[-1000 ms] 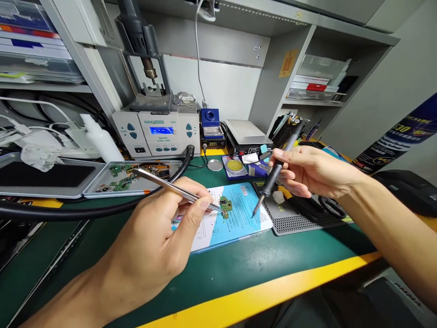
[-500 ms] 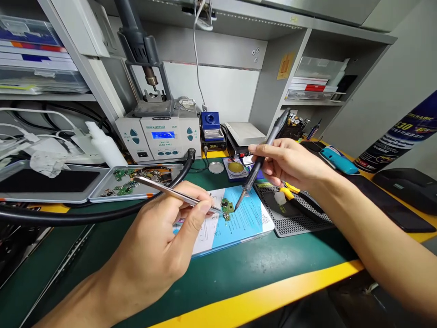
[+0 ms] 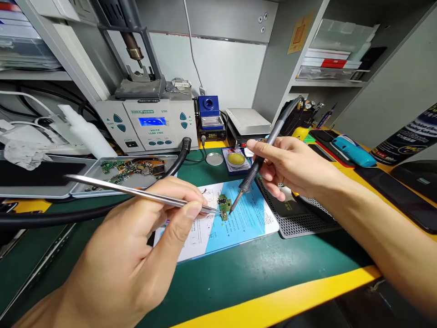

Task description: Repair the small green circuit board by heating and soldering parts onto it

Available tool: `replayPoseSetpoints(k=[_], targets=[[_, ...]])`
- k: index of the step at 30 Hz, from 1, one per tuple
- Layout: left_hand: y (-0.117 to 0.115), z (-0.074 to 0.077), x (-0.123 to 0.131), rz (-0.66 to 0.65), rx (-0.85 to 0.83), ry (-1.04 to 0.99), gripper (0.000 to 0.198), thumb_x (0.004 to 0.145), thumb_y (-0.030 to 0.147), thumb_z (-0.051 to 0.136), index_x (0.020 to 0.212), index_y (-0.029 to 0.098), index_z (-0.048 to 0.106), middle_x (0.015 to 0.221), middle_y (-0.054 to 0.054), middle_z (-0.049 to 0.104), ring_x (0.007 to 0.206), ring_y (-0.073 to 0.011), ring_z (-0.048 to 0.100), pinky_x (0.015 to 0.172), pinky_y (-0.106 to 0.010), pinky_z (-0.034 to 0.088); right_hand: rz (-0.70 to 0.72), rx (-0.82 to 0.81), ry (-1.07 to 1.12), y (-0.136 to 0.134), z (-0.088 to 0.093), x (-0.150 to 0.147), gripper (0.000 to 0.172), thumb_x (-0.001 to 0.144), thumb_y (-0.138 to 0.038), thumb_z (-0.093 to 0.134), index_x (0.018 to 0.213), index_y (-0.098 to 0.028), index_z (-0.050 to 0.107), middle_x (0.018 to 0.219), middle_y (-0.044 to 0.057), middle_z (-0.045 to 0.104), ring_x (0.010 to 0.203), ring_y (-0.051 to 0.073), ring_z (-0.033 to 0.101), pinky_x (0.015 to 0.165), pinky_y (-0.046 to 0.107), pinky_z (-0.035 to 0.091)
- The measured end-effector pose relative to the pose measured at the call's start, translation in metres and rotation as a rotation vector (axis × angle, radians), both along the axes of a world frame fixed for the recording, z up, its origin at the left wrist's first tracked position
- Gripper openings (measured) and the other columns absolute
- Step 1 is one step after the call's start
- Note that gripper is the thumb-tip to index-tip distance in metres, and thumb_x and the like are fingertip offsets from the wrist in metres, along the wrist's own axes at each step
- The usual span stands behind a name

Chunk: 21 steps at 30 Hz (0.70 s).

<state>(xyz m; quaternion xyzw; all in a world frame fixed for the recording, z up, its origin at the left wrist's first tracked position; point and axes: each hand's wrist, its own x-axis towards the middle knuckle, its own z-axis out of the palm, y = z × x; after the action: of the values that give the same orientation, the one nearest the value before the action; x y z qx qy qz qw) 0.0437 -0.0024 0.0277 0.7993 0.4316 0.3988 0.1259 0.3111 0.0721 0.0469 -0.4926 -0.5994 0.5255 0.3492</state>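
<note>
A small green circuit board (image 3: 224,206) lies on a blue and white printed booklet or box (image 3: 249,218). My left hand (image 3: 146,237) pinches metal tweezers (image 3: 136,192), whose tips reach the board's left edge. In my right hand (image 3: 287,164) is a soldering iron (image 3: 254,171), slanting down to the left. Its tip is at the board's right edge; whether it touches I cannot tell. Behind the board sit a round tin of yellowish paste (image 3: 236,159) and a silver lid (image 3: 214,159).
At the back left stands a hot air station (image 3: 146,123), its thick black hose (image 3: 61,219) crossing leftward. A tray (image 3: 99,171) holds several circuit boards. The blue iron stand (image 3: 208,107) is behind. A perforated metal mat (image 3: 303,228) and a phone (image 3: 398,198) lie to the right.
The view has moved closer to the bench. The tweezers now lie flatter, with their rear end further left. The soldering iron's tip remains by the board's right side.
</note>
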Motion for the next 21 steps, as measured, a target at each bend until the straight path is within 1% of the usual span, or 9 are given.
replayPoseSetpoints(k=[2, 4, 6, 9, 11, 16, 21], targets=[[0.0, -0.001, -0.002, 0.007, -0.019, 0.0, 0.016, 0.106, 0.029, 0.053, 0.101, 0.03, 0.068, 0.104, 0.008, 0.077, 0.098, -0.0095, 0.072, 0.084, -0.017, 0.054, -0.012, -0.016, 0.008, 0.0, -0.002, -0.004, 0.06, 0.096, -0.059, 0.071, 0.051, -0.023, 0.053, 0.042, 0.003, 0.057, 0.029, 0.016, 0.056, 0.028, 0.026, 0.034], [-0.001, -0.002, -0.003, 0.018, -0.052, 0.002, 0.015, 0.106, 0.029, 0.054, 0.103, 0.031, 0.069, 0.108, 0.008, 0.077, 0.104, -0.0098, 0.072, 0.089, -0.017, 0.053, -0.034, -0.03, 0.008, 0.0, -0.002, -0.008, 0.06, 0.098, -0.054, 0.069, 0.049, -0.023, 0.052, 0.04, 0.004, 0.056, 0.027, 0.016, 0.056, 0.027, 0.026, 0.033], [-0.001, -0.006, -0.004, 0.023, -0.04, -0.013, 0.015, 0.106, 0.03, 0.057, 0.106, 0.033, 0.071, 0.111, 0.009, 0.076, 0.107, -0.0103, 0.07, 0.093, -0.018, 0.052, -0.06, -0.044, 0.017, 0.001, -0.002, -0.01, 0.058, 0.098, -0.049, 0.069, 0.049, -0.023, 0.052, 0.04, 0.004, 0.055, 0.027, 0.016, 0.055, 0.028, 0.026, 0.035], [-0.001, -0.011, -0.004, 0.038, 0.02, -0.057, 0.016, 0.105, 0.034, 0.057, 0.102, 0.035, 0.073, 0.108, 0.009, 0.076, 0.102, -0.0107, 0.07, 0.091, -0.018, 0.053, -0.092, -0.089, 0.044, 0.0, 0.001, -0.01, 0.047, 0.097, -0.039, 0.069, 0.055, -0.022, 0.054, 0.044, 0.003, 0.058, 0.029, 0.017, 0.056, 0.03, 0.027, 0.037], [0.001, -0.014, -0.004, 0.035, 0.034, -0.069, 0.016, 0.105, 0.034, 0.058, 0.101, 0.036, 0.073, 0.107, 0.009, 0.075, 0.102, -0.0099, 0.07, 0.092, -0.016, 0.052, -0.107, -0.115, 0.042, -0.001, 0.003, -0.01, 0.041, 0.095, -0.033, 0.068, 0.058, -0.02, 0.056, 0.045, 0.003, 0.058, 0.03, 0.017, 0.055, 0.03, 0.027, 0.037], [0.002, -0.016, -0.005, 0.026, 0.004, -0.075, 0.013, 0.104, 0.033, 0.06, 0.105, 0.038, 0.072, 0.109, 0.011, 0.074, 0.108, -0.009, 0.069, 0.1, -0.014, 0.049, -0.111, -0.13, 0.059, -0.001, 0.004, -0.012, 0.038, 0.092, -0.028, 0.068, 0.057, -0.018, 0.058, 0.046, 0.006, 0.059, 0.029, 0.018, 0.056, 0.029, 0.026, 0.036], [0.001, -0.015, -0.005, 0.03, 0.002, -0.067, 0.016, 0.105, 0.035, 0.058, 0.104, 0.039, 0.073, 0.109, 0.01, 0.073, 0.106, -0.0087, 0.069, 0.097, -0.014, 0.049, -0.109, -0.163, 0.133, 0.002, 0.004, -0.013, 0.033, 0.093, -0.02, 0.064, 0.061, -0.014, 0.063, 0.047, 0.008, 0.061, 0.03, 0.017, 0.057, 0.031, 0.025, 0.042]])
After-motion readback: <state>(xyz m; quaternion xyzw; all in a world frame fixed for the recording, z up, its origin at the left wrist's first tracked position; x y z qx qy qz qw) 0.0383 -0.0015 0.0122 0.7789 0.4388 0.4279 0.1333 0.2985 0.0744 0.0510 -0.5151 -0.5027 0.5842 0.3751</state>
